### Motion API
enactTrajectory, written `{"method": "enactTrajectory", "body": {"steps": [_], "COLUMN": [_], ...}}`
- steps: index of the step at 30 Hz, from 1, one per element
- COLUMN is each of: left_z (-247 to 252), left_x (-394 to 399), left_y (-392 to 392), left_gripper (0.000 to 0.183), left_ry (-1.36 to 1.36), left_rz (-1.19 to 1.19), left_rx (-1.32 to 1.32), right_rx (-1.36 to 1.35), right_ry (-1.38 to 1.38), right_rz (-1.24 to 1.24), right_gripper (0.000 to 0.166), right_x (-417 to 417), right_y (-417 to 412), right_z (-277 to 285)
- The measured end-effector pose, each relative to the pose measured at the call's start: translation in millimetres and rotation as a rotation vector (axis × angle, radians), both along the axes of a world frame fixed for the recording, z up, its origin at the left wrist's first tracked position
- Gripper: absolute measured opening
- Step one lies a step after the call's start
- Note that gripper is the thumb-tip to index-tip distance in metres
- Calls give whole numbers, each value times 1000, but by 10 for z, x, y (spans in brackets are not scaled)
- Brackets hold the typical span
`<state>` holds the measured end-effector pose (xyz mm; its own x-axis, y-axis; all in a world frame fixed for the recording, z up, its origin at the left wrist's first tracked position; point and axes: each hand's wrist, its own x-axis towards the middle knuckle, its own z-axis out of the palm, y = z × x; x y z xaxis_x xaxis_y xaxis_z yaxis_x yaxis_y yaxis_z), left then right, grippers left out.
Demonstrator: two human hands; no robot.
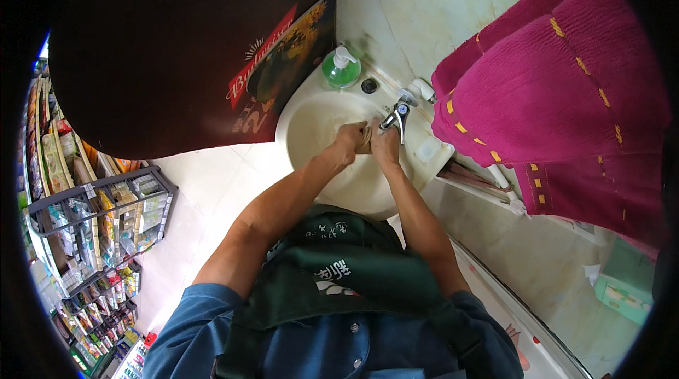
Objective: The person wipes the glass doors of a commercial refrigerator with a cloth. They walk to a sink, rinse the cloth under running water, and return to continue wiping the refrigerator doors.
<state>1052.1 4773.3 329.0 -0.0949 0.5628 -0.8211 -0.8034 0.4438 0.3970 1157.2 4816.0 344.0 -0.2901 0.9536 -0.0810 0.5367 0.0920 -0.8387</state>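
Both hands are inside a cream wash basin (299, 130), close together below the faucet. A wet, bunched beige cloth (365, 141) shows between them. My left hand (350, 139) has its fingers curled around one end. My right hand (385, 144) grips the other end, just under the spout of the chrome faucet (395, 116), which partly hides its fingers. Most of the cloth is covered by the hands. Whether water is running cannot be made out.
A pump bottle of green liquid soap (341, 70) and a round black stopper (369, 85) sit on the basin's rear rim. A magenta towel (541, 98) hangs at right. A dark Budweiser panel (212, 61) borders the left side. Stocked store shelves (101, 220) stand farther left.
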Motion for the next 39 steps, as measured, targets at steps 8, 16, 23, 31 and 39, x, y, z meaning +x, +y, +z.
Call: {"method": "enactTrajectory", "body": {"steps": [8, 16, 23, 31, 39], "left_z": [-56, -305, 195, 192, -94], "left_x": [-117, -44, 31, -382, -519], "left_y": [-47, -231, -53, -64, -77], "left_gripper": [33, 21, 24, 18, 16], "left_ry": [-256, 760, 63, 52, 175], "left_rz": [-1, -392, -30, 69, 115], "left_rx": [80, 647, 25, -158, -131], "right_rx": [-337, 3, -155, -117, -300], "right_ry": [225, 11, -94, -9, -29], "right_rz": [98, 226, 106, 356, 457], "right_gripper": [36, 32, 37, 45, 61], "right_x": [-143, -113, 230, 418, 220], "right_y": [-115, -461, -5, -127, 99], "right_z": [346, 574, -113, 124, 266]}}
